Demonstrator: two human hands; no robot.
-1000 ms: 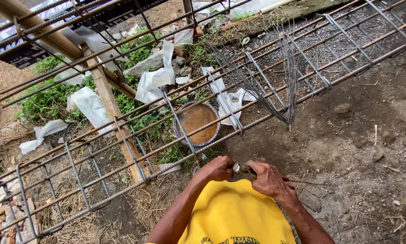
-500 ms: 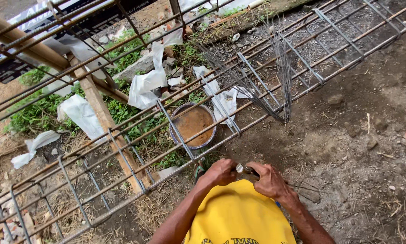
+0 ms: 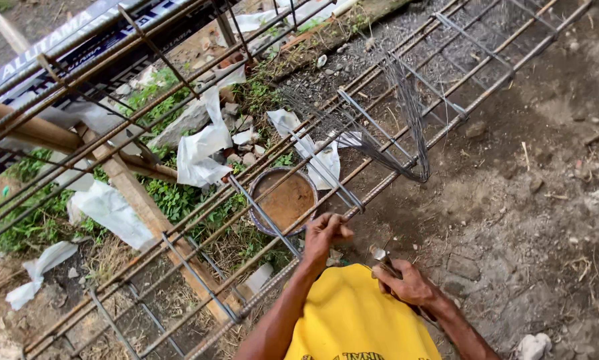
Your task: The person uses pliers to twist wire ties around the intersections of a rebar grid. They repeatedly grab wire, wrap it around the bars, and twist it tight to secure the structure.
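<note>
Head view: outdoors, bare dirt ground (image 3: 533, 220) with weeds and plastic scraps. Rebar cage (image 3: 199, 220) runs diagonally over a wooden trestle (image 3: 139, 200). Left hand (image 3: 325, 233), fingers curled, touches the nearest bar. Right hand (image 3: 409, 283) is closed around pliers (image 3: 384, 259), just beside the cage.

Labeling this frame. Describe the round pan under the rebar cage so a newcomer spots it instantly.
Start from the long rebar cage running diagonally across the view. Just beyond the left hand, which touches the cage's near bar, a round pan sits on the ground among green weeds, seen through the bars. It is the only circular thing there, filled with rust-brown contents, unlike the crumpled white plastic scraps nearby.
</note>
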